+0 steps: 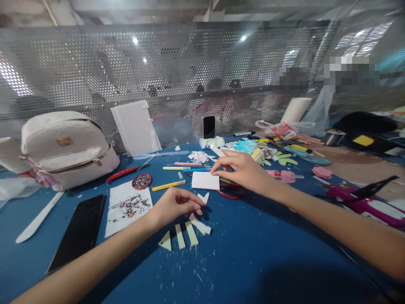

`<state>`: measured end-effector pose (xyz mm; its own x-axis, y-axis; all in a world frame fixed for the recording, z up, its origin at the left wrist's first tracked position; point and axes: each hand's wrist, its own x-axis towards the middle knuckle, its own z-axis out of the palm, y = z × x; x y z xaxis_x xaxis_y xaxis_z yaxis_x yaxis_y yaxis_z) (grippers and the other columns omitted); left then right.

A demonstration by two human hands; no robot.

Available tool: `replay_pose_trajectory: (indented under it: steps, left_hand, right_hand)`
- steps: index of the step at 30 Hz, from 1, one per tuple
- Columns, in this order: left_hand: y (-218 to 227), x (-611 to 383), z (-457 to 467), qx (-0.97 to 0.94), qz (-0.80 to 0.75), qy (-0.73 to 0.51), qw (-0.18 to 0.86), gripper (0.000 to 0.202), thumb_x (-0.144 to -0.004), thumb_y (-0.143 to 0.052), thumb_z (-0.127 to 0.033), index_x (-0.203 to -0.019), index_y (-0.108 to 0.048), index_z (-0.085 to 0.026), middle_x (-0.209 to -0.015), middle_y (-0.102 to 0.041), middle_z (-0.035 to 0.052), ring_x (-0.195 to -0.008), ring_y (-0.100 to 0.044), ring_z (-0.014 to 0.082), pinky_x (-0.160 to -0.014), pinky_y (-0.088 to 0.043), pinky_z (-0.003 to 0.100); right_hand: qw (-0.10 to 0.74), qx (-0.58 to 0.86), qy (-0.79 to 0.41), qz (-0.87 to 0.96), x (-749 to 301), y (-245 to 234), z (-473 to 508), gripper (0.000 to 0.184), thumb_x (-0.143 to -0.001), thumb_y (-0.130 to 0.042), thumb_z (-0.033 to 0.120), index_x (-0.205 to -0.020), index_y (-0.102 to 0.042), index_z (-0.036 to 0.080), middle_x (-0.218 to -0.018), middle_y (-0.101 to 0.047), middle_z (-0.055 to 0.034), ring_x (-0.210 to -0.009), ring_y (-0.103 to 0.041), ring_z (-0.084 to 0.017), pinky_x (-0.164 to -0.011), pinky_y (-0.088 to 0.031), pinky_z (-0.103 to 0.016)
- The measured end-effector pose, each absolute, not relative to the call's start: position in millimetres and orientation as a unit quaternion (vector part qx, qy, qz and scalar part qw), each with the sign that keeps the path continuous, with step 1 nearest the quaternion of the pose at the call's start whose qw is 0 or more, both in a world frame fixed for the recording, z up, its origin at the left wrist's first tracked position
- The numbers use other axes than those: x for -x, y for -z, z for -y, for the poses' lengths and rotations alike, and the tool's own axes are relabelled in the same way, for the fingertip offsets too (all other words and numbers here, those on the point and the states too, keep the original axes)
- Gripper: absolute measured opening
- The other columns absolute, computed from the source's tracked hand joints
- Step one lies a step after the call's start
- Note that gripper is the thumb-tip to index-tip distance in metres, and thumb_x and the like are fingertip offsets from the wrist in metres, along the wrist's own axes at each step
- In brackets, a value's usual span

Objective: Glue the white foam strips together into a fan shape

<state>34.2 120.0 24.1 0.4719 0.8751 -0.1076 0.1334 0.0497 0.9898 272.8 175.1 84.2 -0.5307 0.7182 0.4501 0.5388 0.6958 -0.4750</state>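
Observation:
My right hand [243, 171] pinches the upper right corner of a small white rectangular card [205, 181] between thumb and fingertips. A slim white pen-like stick [223, 155] slants through the same hand; its kind is unclear. My left hand [180, 203] hovers with loosely curved, parted fingers and holds nothing that I can see. Just beyond its fingertips is a small white heart-shaped piece [204, 198]. Below lie a white strip [201, 226], pale green strips [191, 233] and a pale green triangle [166, 241]. Red-handled scissors [232, 194] lie partly behind the card.
To the left are a black phone [77, 230], a paper sheet with dark bits [129, 207], a white knife-shaped tool [39, 217] and a backpack [68, 150]. Behind are pens [168, 185] and paper scraps [199, 157]. A purple device [363, 204] stands right; perforated metal panel [177, 63] rises behind.

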Motion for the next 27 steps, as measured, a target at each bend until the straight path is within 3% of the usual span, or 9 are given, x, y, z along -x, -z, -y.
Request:
replay_pose_trajectory:
  steps: [7, 12, 18, 27]
  left_hand:
    - [-40, -35, -115, -0.625, -0.401, -0.34, 0.577, 0.013, -0.078, -0.074, -0.025, -0.084, -0.078, -0.015, -0.074, -0.077, 0.0055, -0.062, -0.068, 0.0114, -0.066, -0.056, 0.023]
    - [-50, -35, -113, -0.637, -0.4, -0.364, 0.55, 0.01, -0.078, -0.074, -0.023, -0.083, -0.079, -0.015, -0.073, -0.076, 0.0052, -0.067, -0.071, 0.0132, -0.068, -0.057, 0.023]
    - [-51, -33, -106, -0.635, -0.408, -0.388, 0.53, 0.011, -0.079, -0.074, -0.025, -0.08, -0.078, -0.015, -0.073, -0.076, 0.0048, -0.067, -0.072, 0.0133, -0.069, -0.058, 0.024]
    - [-57, -24, -93, -0.605, -0.457, -0.411, 0.506, 0.012, -0.083, -0.075, -0.023, -0.08, -0.071, -0.012, -0.072, -0.076, 0.0016, -0.067, -0.073, 0.0138, -0.067, -0.06, 0.028]
  right_hand:
    - [0.268, 0.356, -0.291, 0.847, -267, -72, -170, 0.016, -0.079, -0.07, 0.034, -0.078, -0.077, 0.02, -0.065, -0.055, 0.0002, -0.06, -0.043, -0.013, -0.058, -0.032, -0.028]
    - [0.201, 0.341, -0.391, 0.831, -258, -53, -157, 0.026, -0.072, -0.076, 0.039, -0.089, -0.081, 0.02, -0.06, -0.05, 0.0034, -0.057, -0.041, -0.012, -0.057, -0.031, -0.027]
    - [0.224, 0.355, -0.435, 0.797, -249, -37, -147, 0.028, -0.075, -0.074, 0.038, -0.094, -0.08, 0.018, -0.073, -0.064, -0.0013, -0.068, -0.048, -0.015, -0.064, -0.035, -0.028]
    - [0.264, 0.342, -0.438, 0.788, -251, -43, -138, 0.026, -0.079, -0.071, 0.043, -0.084, -0.078, 0.019, -0.079, -0.072, -0.0034, -0.075, -0.058, -0.018, -0.07, -0.042, -0.03]
